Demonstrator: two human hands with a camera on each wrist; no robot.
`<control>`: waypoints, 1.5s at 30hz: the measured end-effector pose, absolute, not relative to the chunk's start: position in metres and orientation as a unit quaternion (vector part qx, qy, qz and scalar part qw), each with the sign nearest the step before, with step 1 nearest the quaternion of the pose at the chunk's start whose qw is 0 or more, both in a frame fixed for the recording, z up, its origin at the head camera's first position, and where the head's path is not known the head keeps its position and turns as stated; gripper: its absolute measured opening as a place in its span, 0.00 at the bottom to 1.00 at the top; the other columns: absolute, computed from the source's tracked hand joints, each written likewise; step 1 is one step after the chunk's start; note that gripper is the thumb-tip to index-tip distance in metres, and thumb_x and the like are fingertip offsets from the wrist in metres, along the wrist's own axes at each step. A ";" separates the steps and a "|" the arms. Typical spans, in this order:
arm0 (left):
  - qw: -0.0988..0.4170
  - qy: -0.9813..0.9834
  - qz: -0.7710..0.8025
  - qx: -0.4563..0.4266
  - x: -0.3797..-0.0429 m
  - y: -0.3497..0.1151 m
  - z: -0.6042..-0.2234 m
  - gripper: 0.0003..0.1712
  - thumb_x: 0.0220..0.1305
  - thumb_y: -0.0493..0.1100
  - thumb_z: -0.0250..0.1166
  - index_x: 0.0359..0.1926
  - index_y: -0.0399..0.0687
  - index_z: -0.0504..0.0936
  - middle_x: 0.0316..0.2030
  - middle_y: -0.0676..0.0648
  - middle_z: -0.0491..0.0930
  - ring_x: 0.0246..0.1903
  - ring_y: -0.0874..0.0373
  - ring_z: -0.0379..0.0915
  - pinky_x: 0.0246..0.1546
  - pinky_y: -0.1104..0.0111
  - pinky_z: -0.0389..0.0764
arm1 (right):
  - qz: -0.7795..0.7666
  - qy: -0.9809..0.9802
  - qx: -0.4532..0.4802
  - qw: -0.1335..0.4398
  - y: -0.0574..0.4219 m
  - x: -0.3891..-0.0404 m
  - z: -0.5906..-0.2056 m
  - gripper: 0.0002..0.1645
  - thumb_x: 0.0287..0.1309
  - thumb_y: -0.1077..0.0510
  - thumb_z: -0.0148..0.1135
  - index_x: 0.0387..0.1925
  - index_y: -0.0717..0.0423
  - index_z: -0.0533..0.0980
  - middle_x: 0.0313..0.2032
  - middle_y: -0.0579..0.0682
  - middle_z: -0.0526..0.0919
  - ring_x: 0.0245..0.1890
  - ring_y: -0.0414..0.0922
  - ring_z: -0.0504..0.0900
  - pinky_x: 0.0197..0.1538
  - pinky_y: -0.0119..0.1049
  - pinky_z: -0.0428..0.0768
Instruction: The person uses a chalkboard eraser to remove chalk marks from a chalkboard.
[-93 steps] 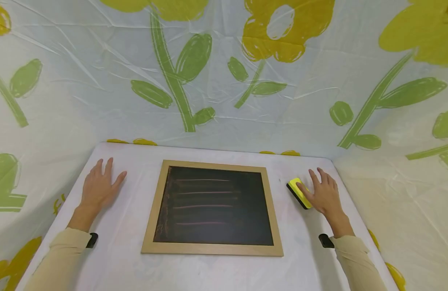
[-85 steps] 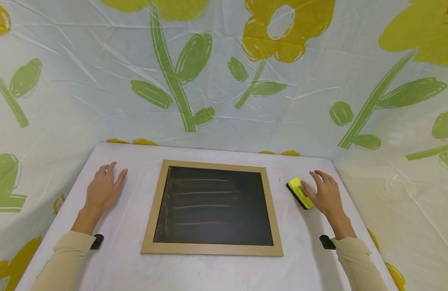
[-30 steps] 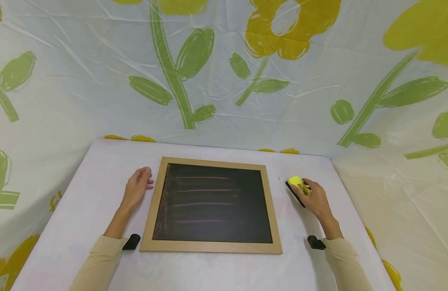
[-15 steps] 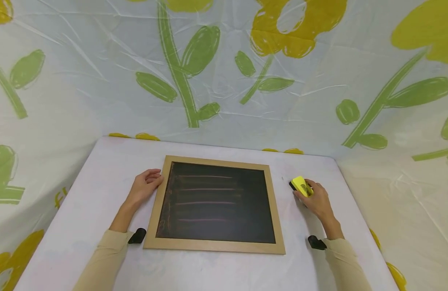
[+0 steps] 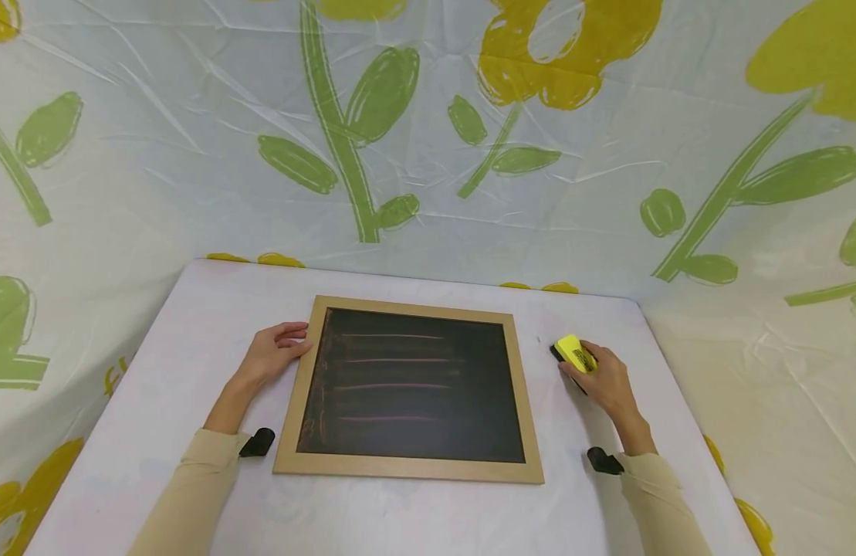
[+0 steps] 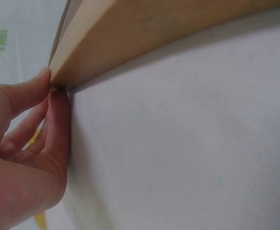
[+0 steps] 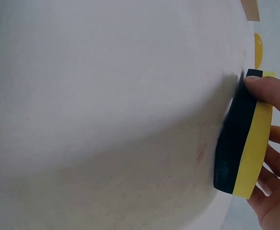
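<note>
A chalkboard (image 5: 479,428) in a light wooden frame lies on the white table, with several faint pinkish chalk lines across its dark face. At its left side my left hand (image 5: 271,359) pinches the wooden frame (image 6: 97,52); the left wrist view has the thumb against the frame's side and the fingertips at its lower edge. To the right of the board, my right hand (image 5: 610,384) grips a yellow and black board eraser (image 5: 572,352). In the right wrist view the thumb (image 7: 269,90) presses the eraser's black felt side, and the other fingers lie behind its yellow body.
The white table (image 5: 400,517) ends in front of a flowered cloth backdrop (image 5: 212,185), which also rises at both sides. A black wrist camera (image 5: 258,442) sits at the left cuff, another black camera (image 5: 603,461) at the right.
My left hand has come right from the table's left side and taken hold of the board's frame. The right hand, earlier spread over the eraser, has closed round it.
</note>
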State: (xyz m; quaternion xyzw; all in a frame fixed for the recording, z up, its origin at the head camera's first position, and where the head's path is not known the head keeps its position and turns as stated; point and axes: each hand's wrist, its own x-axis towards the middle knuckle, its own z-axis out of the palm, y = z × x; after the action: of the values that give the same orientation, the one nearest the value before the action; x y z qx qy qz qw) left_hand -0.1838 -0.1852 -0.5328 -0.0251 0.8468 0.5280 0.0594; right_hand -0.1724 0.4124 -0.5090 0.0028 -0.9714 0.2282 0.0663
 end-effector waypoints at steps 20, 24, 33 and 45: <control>0.073 0.844 0.531 -0.029 -0.186 -0.188 -0.527 0.27 0.72 0.40 0.66 0.68 0.33 0.73 0.59 0.32 0.79 0.53 0.43 0.79 0.49 0.68 0.77 | 0.249 -0.966 0.021 0.069 0.396 -0.183 -0.483 0.41 0.59 0.55 0.76 0.66 0.73 0.70 0.62 0.75 0.74 0.59 0.70 0.73 0.60 0.66 0.70; 0.075 0.844 0.530 -0.028 -0.186 -0.187 -0.526 0.27 0.72 0.40 0.66 0.67 0.33 0.73 0.59 0.32 0.79 0.52 0.43 0.79 0.47 0.70 0.77 | 0.244 -0.967 0.027 0.067 0.394 -0.185 -0.480 0.41 0.58 0.55 0.76 0.66 0.72 0.70 0.63 0.74 0.73 0.61 0.70 0.72 0.61 0.67 0.68; 0.072 0.844 0.531 -0.029 -0.184 -0.186 -0.527 0.27 0.72 0.41 0.66 0.67 0.33 0.74 0.59 0.32 0.79 0.51 0.43 0.79 0.48 0.68 0.77 | 0.254 -0.962 0.061 0.083 0.383 -0.189 -0.475 0.38 0.55 0.60 0.77 0.64 0.71 0.73 0.60 0.73 0.77 0.59 0.69 0.75 0.60 0.66 0.70; 0.068 0.837 0.542 -0.029 -0.183 -0.186 -0.528 0.27 0.71 0.39 0.66 0.67 0.33 0.74 0.58 0.31 0.79 0.50 0.44 0.79 0.43 0.75 0.75 | 0.267 -0.960 0.069 0.052 0.368 -0.197 -0.467 0.38 0.57 0.55 0.78 0.64 0.66 0.73 0.59 0.69 0.78 0.56 0.66 0.77 0.53 0.61 0.75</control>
State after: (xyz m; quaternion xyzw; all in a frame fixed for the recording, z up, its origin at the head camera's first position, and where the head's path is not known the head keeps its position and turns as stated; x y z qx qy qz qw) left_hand -0.1825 -0.1858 -0.5280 -0.0288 0.8370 0.5421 0.0685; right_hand -0.1968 0.3677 -0.4671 0.0687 -0.9598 0.2672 0.0521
